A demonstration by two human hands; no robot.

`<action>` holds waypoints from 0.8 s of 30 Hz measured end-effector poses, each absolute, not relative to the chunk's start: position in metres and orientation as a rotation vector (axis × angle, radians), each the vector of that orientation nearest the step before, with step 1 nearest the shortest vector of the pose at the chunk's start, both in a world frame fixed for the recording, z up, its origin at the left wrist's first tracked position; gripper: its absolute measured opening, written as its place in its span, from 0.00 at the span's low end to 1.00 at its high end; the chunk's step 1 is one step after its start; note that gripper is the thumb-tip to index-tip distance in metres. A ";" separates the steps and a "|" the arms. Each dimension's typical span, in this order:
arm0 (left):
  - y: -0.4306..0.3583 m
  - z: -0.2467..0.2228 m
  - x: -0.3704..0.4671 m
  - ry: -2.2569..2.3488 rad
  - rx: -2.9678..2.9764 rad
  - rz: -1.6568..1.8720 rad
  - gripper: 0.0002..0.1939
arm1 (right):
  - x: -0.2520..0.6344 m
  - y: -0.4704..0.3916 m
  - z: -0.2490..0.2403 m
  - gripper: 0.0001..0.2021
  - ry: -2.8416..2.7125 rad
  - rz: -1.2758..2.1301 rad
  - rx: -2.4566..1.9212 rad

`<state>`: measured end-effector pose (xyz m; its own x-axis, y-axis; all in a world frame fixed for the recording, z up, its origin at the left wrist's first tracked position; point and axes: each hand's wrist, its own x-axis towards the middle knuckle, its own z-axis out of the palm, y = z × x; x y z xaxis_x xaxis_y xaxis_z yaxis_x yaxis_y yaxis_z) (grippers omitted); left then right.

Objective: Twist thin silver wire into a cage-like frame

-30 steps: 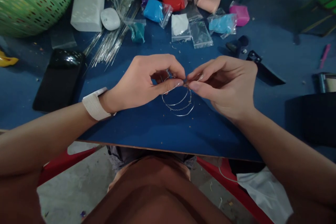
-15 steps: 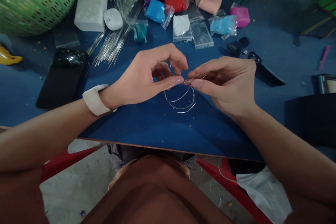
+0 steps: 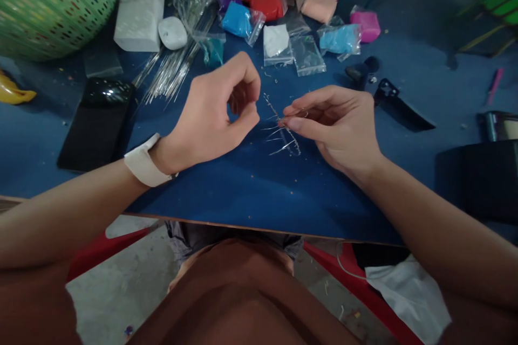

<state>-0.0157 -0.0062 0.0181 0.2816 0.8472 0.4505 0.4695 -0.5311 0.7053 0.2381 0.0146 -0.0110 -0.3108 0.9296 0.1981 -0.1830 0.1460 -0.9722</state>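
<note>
My right hand [image 3: 335, 124] pinches a twisted silver wire piece [image 3: 292, 140] between thumb and fingertips, above the blue table. The piece is seen almost edge-on, with several thin wire strands pointing left from it. My left hand [image 3: 222, 110], with a white band [image 3: 145, 161] on its wrist, is just left of the wire and apart from it. Its fingers are curled, thumb against the fingertips. Whether anything thin is between them is hidden.
Behind my left hand lie a bundle of straight wires [image 3: 168, 78] and a black phone [image 3: 97, 124]. Bagged coloured clay [image 3: 238, 19], a green basket [image 3: 56, 5] and a white block [image 3: 140, 11] stand farther back. Dark-handled pliers [image 3: 399, 102] lie right of my right hand.
My left hand has drawn away leftward from the wire piece, its fingers curling. The wire loop has turned from an open round view to nearly edge-on in my right hand.
</note>
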 end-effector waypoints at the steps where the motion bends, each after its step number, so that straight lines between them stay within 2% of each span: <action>1: -0.006 0.018 -0.016 1.190 2.086 1.053 0.08 | 0.238 0.015 -0.011 0.13 -1.396 1.388 -0.782; 4: -0.002 0.017 -0.016 1.187 1.927 0.864 0.08 | 0.237 0.016 -0.011 0.14 -1.351 1.436 -0.779; 9: 0.002 0.015 -0.016 1.052 1.825 0.810 0.06 | 0.238 0.017 -0.012 0.14 -1.367 1.431 -0.777; 15: 0.002 0.012 -0.016 0.970 1.927 0.934 0.00 | 0.240 0.016 -0.008 0.09 -1.507 1.273 -0.835; 24: -0.009 0.024 -0.018 1.068 2.433 1.059 0.10 | 0.242 0.017 -0.013 0.09 -1.575 1.318 -0.752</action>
<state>-0.0177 -0.0091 0.0240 0.4581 0.7253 0.5138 0.5200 -0.6875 0.5069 0.2421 0.0173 -0.0135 -0.3910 0.8827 0.2608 -0.1011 0.2404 -0.9654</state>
